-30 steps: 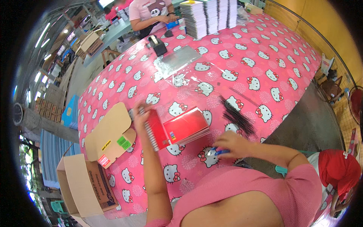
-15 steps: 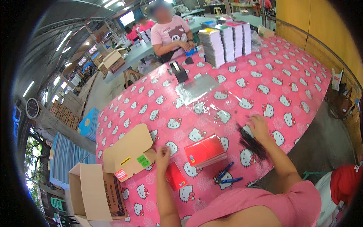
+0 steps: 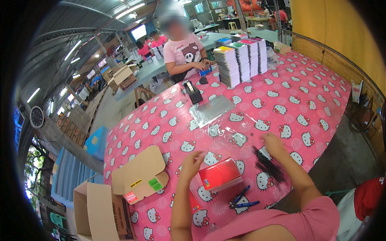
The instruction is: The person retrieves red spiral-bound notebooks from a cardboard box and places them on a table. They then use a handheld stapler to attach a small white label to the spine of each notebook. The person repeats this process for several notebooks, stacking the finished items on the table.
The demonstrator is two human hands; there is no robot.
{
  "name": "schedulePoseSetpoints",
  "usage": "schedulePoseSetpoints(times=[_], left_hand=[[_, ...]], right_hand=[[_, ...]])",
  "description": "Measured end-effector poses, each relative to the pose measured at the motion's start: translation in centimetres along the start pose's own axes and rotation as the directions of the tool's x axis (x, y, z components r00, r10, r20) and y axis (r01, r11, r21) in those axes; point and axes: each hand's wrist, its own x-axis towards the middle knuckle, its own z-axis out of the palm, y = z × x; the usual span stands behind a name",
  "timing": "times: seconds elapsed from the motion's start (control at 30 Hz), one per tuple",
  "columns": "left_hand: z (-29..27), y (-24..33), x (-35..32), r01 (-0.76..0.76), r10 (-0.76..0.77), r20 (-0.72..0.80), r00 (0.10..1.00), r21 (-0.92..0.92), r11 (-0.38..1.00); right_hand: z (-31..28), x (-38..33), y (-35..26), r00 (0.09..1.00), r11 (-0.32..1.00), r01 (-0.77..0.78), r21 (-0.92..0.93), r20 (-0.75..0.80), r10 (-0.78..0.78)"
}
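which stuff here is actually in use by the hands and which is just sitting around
In hand:
left hand by the red notebooks
right hand at the black spiral bindings

Lying about:
blue pens
tape dispenser
clear plastic sleeves
cardboard box
notebook stacks

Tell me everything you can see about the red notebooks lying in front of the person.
The red notebooks form a small flat stack with plain, glossy red covers; a small label sits near the left edge of the top cover, and pale page edges show along the lower side. The stack is turned slightly askew on the pink patterned tablecloth. The left hand hovers at its upper left corner; contact is unclear. Two blue pens lie just below it.
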Motion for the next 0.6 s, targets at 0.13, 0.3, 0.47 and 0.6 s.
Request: schedulePoseSetpoints(times=[0.13, 0.3, 0.47, 0.6], left_hand=[[3.3, 3.0, -0.5, -0.275, 0.252, 0.159, 0.955, 0.143, 0.951], [4.0, 3.6, -0.3, 0.053, -0.052, 0.283, 0.958, 0.004, 0.999], [3.5, 3.9, -1.5, -0.282, 0.284, 0.012, 0.959, 0.162, 0.946], [1.4, 10.1, -4.9, -0.226, 0.227, 0.023, 0.974, 0.230, 0.947]], right_hand=[[-4.2, -1.2, -7.4, 0.978, 0.957, 0.210, 0.199, -0.022, -0.209], [-4.4, -3.3, -10.5, 0.966, 0.784, 0.246, 0.569, -0.074, -0.250], [-5.8, -4.1, -12.0, 0.978, 0.732, 0.117, 0.671, 0.049, -0.201], [-8.6, -5.2, -13.0, 0.983, 0.529, 0.085, 0.845, 0.015, -0.182]])
